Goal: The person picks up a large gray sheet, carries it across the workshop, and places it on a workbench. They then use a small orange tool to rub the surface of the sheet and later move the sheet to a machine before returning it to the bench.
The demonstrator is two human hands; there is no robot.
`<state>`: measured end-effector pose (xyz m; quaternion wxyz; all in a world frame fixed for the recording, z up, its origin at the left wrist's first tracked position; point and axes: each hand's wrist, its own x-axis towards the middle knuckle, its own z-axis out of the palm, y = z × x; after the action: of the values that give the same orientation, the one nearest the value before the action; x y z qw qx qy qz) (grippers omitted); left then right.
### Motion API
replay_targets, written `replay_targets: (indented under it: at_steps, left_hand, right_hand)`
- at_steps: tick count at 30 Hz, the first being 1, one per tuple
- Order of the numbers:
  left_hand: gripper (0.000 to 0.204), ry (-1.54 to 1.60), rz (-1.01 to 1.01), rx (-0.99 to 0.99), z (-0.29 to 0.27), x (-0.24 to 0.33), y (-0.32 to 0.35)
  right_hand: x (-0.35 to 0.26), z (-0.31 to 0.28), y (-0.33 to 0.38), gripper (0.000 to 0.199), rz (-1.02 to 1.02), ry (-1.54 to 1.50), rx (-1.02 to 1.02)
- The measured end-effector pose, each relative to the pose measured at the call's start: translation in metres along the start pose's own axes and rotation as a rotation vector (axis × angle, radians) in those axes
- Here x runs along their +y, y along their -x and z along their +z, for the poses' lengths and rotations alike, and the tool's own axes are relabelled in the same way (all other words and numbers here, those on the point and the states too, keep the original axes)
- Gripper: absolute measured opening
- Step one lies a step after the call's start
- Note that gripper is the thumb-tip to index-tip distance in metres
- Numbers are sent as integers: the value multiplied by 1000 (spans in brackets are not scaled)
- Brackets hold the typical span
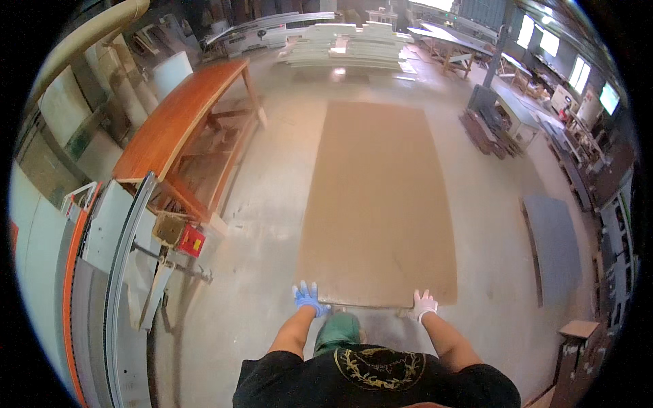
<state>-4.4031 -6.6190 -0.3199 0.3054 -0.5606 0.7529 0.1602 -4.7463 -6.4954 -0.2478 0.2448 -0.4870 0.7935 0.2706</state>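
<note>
On the workshop floor [272, 224] lies a large brown board [381, 204]; the blue-gloved left hand [309, 298] and white-gloved right hand [424, 304] clasp its near edge, beside a red-topped workbench [180, 122].

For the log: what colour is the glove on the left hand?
Blue, on the left hand; head view shows it.

The person wears a black short-sleeved shirt with a round gold emblem on it, green trousers, a blue glove on the left hand [309, 299] and a white glove on the right hand [424, 304].
</note>
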Motion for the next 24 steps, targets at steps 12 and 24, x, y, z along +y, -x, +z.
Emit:
replay_targets:
  at_steps: [12,24]
  left_hand:
    - [104,-182,141,-78,-148,3,-187]
    - [103,-15,131,-73,-265,-13,-318]
  right_hand:
    - [-9,-133,-196,97,80,-138,4]
    - [-29,-235,-350,104,36,-229,91]
